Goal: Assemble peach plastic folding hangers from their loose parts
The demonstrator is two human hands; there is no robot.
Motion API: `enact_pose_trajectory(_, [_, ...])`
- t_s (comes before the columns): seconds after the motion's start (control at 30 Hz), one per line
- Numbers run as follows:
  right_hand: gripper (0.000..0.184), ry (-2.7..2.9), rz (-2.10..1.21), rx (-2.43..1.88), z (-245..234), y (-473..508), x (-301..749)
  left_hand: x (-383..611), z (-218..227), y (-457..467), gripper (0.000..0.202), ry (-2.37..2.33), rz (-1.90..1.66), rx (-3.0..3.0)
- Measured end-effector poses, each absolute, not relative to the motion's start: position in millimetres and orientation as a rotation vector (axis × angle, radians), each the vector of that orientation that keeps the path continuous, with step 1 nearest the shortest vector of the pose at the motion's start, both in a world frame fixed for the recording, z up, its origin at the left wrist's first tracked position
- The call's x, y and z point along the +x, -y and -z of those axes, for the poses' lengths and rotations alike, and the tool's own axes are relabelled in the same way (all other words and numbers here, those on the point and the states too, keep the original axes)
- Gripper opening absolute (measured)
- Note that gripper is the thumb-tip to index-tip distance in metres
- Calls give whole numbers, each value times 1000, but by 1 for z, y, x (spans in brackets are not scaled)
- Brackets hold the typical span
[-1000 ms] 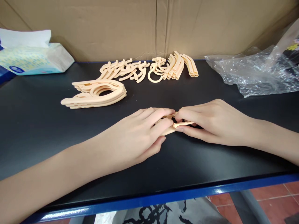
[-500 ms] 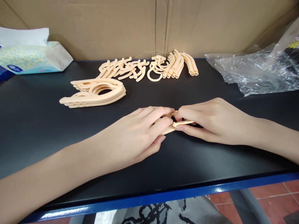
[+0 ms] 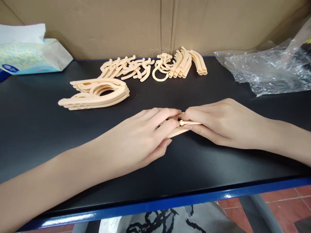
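Note:
My left hand is closed from above around a cream plastic hanger piece, low over the middle of the black tabletop. Most of that piece lies hidden under the fingers. From the right, my right hand pinches a thin cream plastic hanger part with a small knobbed end, held against the first piece. Thumb and forefinger cover where the parts meet, so I cannot tell whether they are joined. Beyond my left hand lies a stack of folded cream hangers.
Along the back lie loose branched hanger pieces, hooks and curved hollow arms. A tissue pack stands back left, a clear plastic bag back right. Behind rises a cardboard wall; a blue edge borders the table.
The thin part in my right hand has shifted slightly upward and lies flatter over the other piece. My right thumb has moved in along the lower piece. The whole view has tilted slightly.

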State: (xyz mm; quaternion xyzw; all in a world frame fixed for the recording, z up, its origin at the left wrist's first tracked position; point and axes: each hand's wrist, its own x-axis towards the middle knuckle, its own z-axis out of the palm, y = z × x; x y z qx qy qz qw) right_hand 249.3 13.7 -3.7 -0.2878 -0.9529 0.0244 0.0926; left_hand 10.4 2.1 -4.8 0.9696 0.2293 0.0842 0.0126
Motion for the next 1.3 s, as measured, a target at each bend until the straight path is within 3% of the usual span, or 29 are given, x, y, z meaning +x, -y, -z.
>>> enact_pose_trajectory(0.73, [29, 2824, -153, -807, 3, -15, 250, 11, 5, -2, 28, -720, -252, 3043])
enact_pose_trajectory(1.3, [29, 2847, -34, -799, 3, -15, 252, 15, 3, -3, 32, -749, -214, 3044])
